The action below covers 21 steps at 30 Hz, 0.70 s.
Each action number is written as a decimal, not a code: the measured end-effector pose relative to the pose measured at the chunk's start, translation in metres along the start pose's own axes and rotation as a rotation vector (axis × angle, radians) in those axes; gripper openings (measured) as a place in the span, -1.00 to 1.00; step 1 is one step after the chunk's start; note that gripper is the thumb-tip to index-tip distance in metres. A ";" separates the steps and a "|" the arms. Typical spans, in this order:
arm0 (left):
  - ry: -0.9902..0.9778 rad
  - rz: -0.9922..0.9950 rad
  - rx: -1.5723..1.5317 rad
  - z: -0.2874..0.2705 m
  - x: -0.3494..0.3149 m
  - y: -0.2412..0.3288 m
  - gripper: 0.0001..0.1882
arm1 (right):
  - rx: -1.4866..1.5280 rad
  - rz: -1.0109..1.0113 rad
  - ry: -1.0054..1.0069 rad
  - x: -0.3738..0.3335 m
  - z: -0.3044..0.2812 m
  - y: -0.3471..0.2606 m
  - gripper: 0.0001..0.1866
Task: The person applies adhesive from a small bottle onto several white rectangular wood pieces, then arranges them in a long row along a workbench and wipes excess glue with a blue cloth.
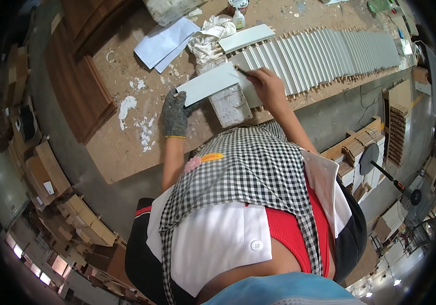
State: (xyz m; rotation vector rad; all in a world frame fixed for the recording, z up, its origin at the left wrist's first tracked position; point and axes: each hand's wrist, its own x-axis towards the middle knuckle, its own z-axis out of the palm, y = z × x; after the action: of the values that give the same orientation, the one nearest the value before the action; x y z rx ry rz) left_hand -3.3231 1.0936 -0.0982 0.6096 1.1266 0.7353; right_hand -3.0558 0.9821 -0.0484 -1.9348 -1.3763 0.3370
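My left hand point(176, 113), in a grey knit glove, grips the left end of a white board point(209, 84). The board lies over a block wrapped in whitish plastic point(229, 108), slightly tilted in my view. At the board's right end my bare right hand point(269, 87) is closed around a thin dark tool point(243, 72), its tip near the board's edge; its exact kind is too small to tell. To the right of it, a long row of white slats point(309, 61) stands close together, with wooden pegs sticking out of their ends.
Brown wood panels point(73, 76) are stacked at the table's left. Behind the block lie white paper sheets point(166, 43), a crumpled cloth point(212, 38), a small white bottle point(239, 19) and another white board point(247, 38). White splotches mark the worktable point(126, 165). A fan point(415, 197) stands right.
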 end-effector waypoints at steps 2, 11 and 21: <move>-0.009 0.001 0.027 0.002 0.002 0.002 -0.59 | -0.025 -0.016 -0.069 -0.002 0.003 0.008 -0.84; 0.073 0.188 0.513 -0.034 0.008 -0.010 -0.61 | 0.134 0.167 0.009 0.064 -0.008 0.016 -0.81; -0.116 0.785 1.292 -0.002 -0.021 0.041 -0.14 | 0.059 0.005 0.147 0.247 0.016 0.091 -0.80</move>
State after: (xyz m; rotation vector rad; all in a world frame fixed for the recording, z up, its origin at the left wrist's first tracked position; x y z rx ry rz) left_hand -3.3386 1.1031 -0.0556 2.2378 1.1560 0.5114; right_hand -2.9032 1.1957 -0.0747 -1.8760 -1.2530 0.2309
